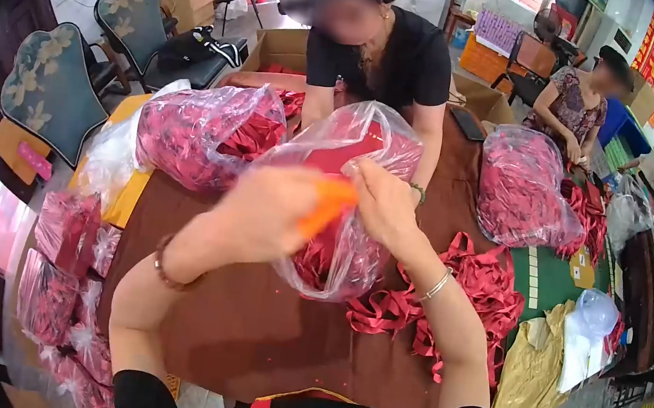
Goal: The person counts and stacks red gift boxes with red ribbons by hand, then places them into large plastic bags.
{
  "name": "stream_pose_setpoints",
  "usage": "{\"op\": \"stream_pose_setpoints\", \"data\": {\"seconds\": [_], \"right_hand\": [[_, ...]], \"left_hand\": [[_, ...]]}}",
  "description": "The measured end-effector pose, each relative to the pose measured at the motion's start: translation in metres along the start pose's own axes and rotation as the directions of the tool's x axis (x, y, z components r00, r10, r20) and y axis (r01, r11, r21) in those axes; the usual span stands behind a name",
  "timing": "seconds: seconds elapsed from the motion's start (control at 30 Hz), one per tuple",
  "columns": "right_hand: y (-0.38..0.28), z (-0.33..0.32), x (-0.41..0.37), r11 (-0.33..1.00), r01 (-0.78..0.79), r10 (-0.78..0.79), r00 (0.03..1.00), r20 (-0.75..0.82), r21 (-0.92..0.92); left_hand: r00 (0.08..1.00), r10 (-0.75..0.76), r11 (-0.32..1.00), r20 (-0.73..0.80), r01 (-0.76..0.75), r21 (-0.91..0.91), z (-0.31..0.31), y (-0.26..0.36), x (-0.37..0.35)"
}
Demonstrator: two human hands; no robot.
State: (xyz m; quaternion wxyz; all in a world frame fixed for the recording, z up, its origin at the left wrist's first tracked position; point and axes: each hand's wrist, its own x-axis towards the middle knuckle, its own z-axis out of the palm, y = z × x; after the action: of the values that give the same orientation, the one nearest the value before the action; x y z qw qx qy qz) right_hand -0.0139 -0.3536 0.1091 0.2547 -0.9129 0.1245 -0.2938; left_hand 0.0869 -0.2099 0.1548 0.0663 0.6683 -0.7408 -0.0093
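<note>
A clear plastic bag (347, 269) full of dark red strap-like pieces stands upright over the brown table in front of me. My right hand (381, 203) is closed, its fingers pinching the bag's plastic near the upper front. Just left of it, my left hand (260, 208) is smeared by motion and closed around a bright orange thing (331, 204), too blurred to name. This orange thing reaches across the front of the bag toward my right fingers. Across the table, a person in a black top (413, 54) has both arms behind the bag; their hands are hidden.
Loose red straps (473, 285) lie right of the bag on the brown tablecloth (244, 333). Filled bags (213, 131) stand at left and right (523, 188). Packed bundles (55, 292) are stacked low on the left. Another person (571, 104) works at the back right.
</note>
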Motion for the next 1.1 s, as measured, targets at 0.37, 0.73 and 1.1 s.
{"op": "stream_pose_setpoints", "data": {"seconds": [0.37,0.73,1.1], "right_hand": [[-0.003,-0.001,0.001,0.999,-0.037,0.036,0.999,0.022,0.019],[-0.005,-0.01,0.002,0.994,-0.084,0.086,0.996,-0.03,0.074],[-0.003,-0.019,0.009,0.977,-0.208,0.211,0.975,0.064,-0.04]], "left_hand": [[0.808,-0.539,0.409,-0.238,0.004,-0.912,0.009,-0.037,-0.043],[0.944,-0.315,0.347,-0.097,0.02,-0.938,-0.023,-0.075,-0.028],[0.787,-0.568,0.172,-0.241,-0.173,-0.97,0.047,-0.048,0.007]]}}
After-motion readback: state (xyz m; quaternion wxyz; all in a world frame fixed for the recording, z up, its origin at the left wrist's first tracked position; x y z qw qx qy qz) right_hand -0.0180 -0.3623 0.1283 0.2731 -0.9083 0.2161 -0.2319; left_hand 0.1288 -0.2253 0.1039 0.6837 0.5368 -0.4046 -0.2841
